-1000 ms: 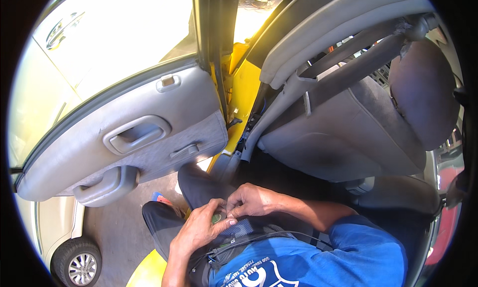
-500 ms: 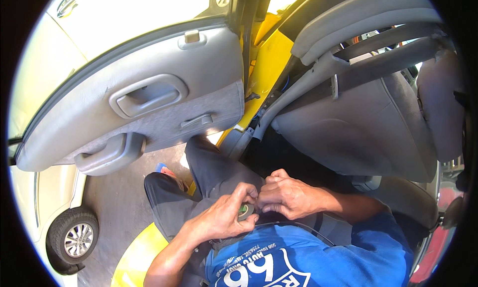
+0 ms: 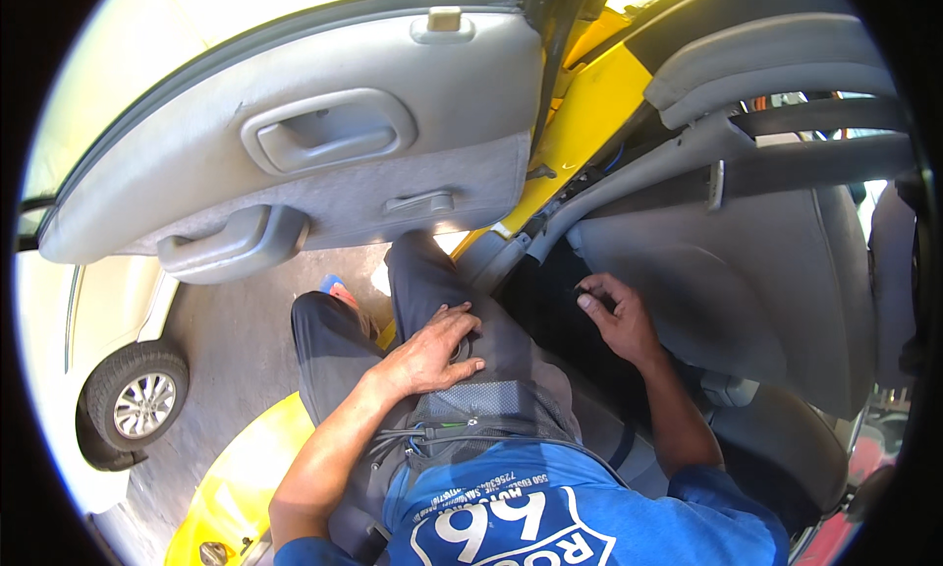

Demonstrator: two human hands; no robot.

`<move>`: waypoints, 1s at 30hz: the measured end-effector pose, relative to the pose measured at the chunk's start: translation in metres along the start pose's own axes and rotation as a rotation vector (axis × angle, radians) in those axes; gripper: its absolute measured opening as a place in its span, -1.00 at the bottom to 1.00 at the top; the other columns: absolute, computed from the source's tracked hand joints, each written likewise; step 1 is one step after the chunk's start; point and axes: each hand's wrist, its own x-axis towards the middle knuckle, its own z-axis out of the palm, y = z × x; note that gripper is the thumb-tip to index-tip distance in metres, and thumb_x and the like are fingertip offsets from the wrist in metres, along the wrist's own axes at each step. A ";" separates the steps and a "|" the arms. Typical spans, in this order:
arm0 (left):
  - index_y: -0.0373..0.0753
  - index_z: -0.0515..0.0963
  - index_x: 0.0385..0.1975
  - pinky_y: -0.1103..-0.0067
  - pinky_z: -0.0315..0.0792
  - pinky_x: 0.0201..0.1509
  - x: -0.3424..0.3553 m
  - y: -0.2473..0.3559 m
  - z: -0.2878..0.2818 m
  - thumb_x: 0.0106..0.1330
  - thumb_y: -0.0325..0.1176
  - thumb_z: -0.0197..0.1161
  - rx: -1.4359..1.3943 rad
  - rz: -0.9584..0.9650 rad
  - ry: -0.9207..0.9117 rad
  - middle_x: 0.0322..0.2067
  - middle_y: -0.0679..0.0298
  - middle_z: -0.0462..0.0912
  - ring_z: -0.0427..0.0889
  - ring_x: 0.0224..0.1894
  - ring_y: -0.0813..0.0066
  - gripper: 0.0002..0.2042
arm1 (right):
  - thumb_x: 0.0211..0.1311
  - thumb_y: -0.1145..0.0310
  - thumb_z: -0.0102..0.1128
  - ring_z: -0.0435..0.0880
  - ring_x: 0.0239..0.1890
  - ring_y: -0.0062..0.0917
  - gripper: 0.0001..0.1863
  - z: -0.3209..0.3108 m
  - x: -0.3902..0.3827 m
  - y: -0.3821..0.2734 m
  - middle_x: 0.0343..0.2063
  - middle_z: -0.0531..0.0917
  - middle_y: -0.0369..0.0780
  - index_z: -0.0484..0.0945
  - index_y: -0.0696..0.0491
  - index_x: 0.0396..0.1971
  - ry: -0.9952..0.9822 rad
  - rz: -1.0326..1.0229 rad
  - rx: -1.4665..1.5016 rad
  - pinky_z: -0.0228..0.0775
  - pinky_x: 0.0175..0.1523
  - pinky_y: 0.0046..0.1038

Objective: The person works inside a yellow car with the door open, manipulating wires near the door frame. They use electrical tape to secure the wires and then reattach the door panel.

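Observation:
My left hand [image 3: 432,355] rests on my thigh, its fingers curled around a dark roll of tape [image 3: 462,349]. Most of the roll is hidden under the fingers and thumb. Off to the right, my right hand [image 3: 621,320] is held up over the dark footwell in front of the grey seat back. Its thumb and forefinger pinch a small dark piece [image 3: 581,292], too small to make out clearly. The two hands are well apart.
An open grey door panel [image 3: 334,139] with a pull handle spans the left front. A grey seat back [image 3: 717,271] and dark seat belt [image 3: 815,168] stand at the right. The yellow door sill [image 3: 580,124] runs between. Another car's wheel [image 3: 142,394] shows at left.
The hands were together at the tape roll and have parted. My right hand moved right and forward with a small dark piece; my left moved slightly left, down onto the thigh. The view shifted.

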 end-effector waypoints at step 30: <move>-0.25 0.72 -0.04 0.53 0.60 -0.18 0.209 -0.103 0.122 0.35 -0.48 0.31 -0.978 -0.691 0.387 -0.24 0.23 0.76 0.68 -0.28 0.49 -0.78 | 0.37 0.51 0.25 0.75 -0.04 -0.03 -0.81 0.042 0.124 0.089 -0.15 0.74 0.07 0.65 0.15 -0.06 -0.064 -0.037 -0.374 0.54 0.06 -0.23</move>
